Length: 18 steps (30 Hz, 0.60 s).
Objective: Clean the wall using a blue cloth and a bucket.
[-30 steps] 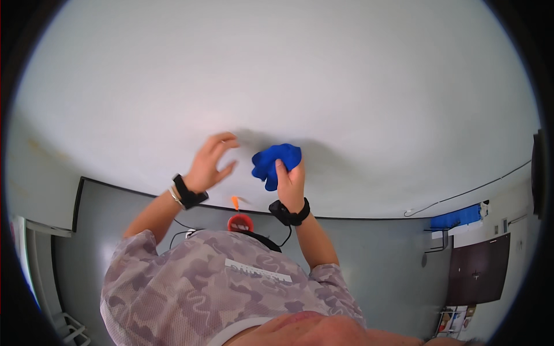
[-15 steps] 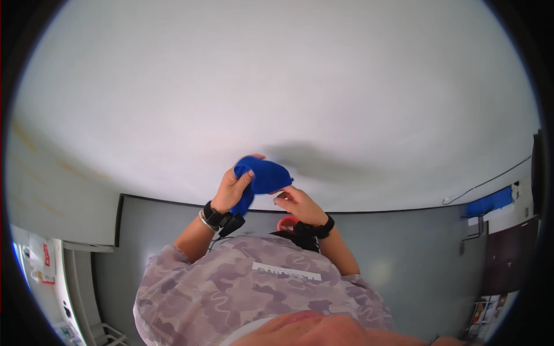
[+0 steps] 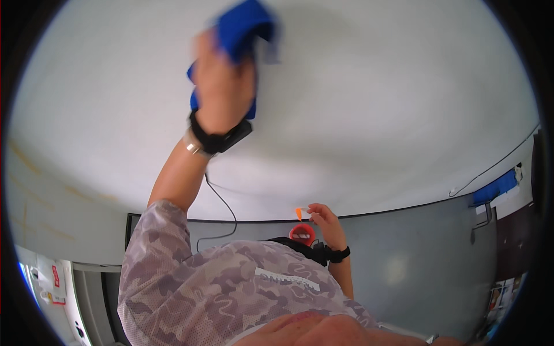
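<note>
My left hand (image 3: pixel 222 95) is raised high on the pale wall (image 3: pixel 369 98), closed around a blue cloth (image 3: pixel 245 26). Both are smeared by motion, and part of the cloth hangs past the fingers and below the palm. Lower down, close to my body, my right hand (image 3: pixel 326 220) pinches a small orange-and-white object (image 3: pixel 299 214), whose kind I cannot make out. Just beneath it is a red round container (image 3: pixel 302 234) with something whitish inside.
A dark strip (image 3: pixel 381 213) runs along the wall's foot above the grey floor (image 3: pixel 415 248). A black cable (image 3: pixel 234 216) hangs from my left wrist. White furniture (image 3: pixel 78 300) stands at left; a blue panel (image 3: pixel 495 189) and thin wire (image 3: pixel 490 173) are at right.
My left hand has carried the blue cloth from near my waist far up the wall. My right hand has drawn away from the cloth, lower and to the right, showing the orange-and-white object.
</note>
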Motion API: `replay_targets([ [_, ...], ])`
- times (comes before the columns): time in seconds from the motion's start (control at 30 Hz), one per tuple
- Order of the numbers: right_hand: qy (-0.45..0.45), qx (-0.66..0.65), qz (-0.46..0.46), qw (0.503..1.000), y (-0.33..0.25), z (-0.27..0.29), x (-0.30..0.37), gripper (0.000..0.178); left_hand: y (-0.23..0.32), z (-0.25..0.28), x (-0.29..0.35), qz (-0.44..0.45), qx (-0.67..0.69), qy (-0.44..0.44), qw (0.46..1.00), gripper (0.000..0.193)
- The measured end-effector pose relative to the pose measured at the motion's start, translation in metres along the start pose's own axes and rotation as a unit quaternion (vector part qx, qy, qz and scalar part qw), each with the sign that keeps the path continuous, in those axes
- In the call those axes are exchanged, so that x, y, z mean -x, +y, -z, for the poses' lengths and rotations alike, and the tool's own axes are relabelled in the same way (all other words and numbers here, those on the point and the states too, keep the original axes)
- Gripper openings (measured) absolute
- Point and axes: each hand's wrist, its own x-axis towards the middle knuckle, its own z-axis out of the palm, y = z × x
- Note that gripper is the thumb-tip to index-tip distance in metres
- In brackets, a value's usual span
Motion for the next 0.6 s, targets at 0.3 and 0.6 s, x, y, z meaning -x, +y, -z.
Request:
replay_targets([
  [0.3, -0.037, 0.039, -0.007, 0.999, 0.005, 0.034, -0.001, 0.025, 0.039, -0.026, 0.075, -0.204, 0.086, -0.207, 0.953, 0.028],
  [0.6, -0.014, 0.101, 0.004, 0.995, 0.023, 0.089, 0.005, 0.024, 0.002, -0.004, 0.030, -0.276, -0.026, -0.126, 0.952, 0.018],
])
